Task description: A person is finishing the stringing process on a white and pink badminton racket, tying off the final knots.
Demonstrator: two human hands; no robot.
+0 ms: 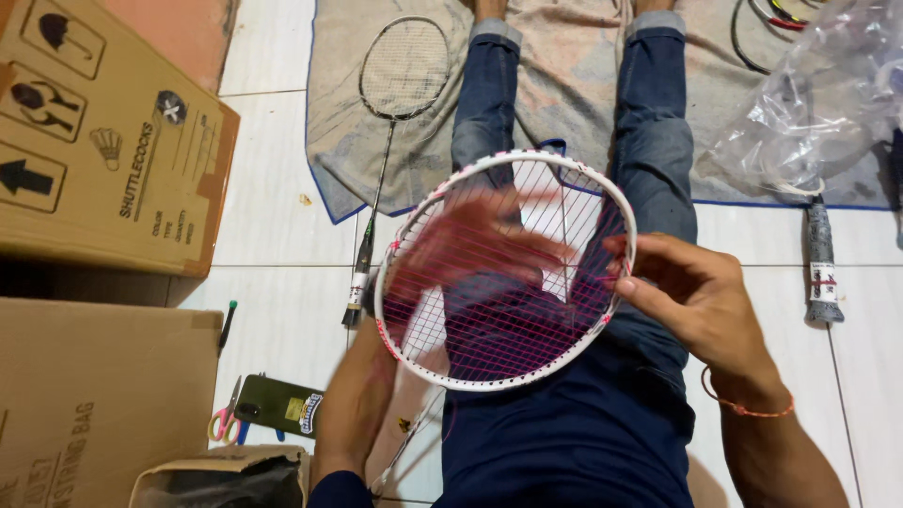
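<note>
Racket head (pixel 508 268), white-framed with pink strings, lies over the person's lap. Left hand (pixel 470 246) spreads open beneath the strings; right hand (pixel 691 296) pinches the rim. It seems light, stiff-framed, best held by the rim.

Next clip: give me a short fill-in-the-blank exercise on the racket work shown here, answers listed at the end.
1. The white racket head in the person's lap carries strings coloured ____.
2. The right hand grips the frame's rim, while the left hand lies ____ the strings.
3. A second racket lies on a ____ spread on the floor.
4. Beside the green phone lies a pair of ____.

Answers: pink; behind; towel; scissors
</note>
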